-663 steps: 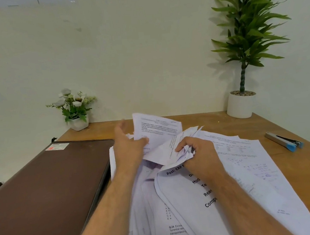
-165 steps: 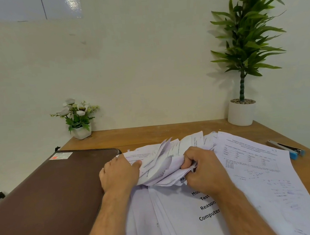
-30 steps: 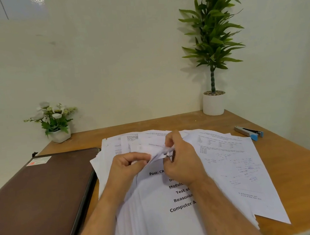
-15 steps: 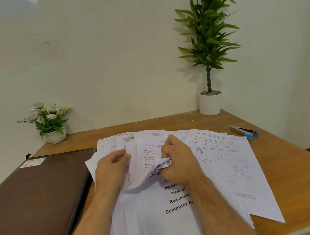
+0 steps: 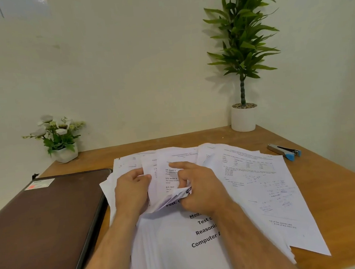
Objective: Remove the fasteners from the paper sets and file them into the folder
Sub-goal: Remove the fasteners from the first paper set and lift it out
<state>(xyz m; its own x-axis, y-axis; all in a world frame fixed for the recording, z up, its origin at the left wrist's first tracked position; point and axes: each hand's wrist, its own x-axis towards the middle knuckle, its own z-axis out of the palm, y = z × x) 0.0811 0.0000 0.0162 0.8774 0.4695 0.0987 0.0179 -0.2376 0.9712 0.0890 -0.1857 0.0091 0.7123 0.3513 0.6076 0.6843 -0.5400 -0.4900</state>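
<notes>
Here, head view: only one camera, looking down over both forearms at a wooden desk.
Left hand: fingers curled round the edge of some lifted sheets, holding them up beside the right hand.
Right hand: index finger stretched out over a printed page, the other fingers and thumb pinching the crumpled corner of the paper set.
Paper sets: a loose, fanned heap of printed sheets in the middle of the desk, under both hands; the top page near the body shows large bold words.
Fastener: too small or hidden inside the crumpled corner; cannot tell.
Folder: brown, closed, flat at the left, just beside the papers.
Stapler: grey and blue, at the right, apart from the sheets.
Tall potted plant: far right corner.
Small flower pot: far left, by the wall.
</notes>
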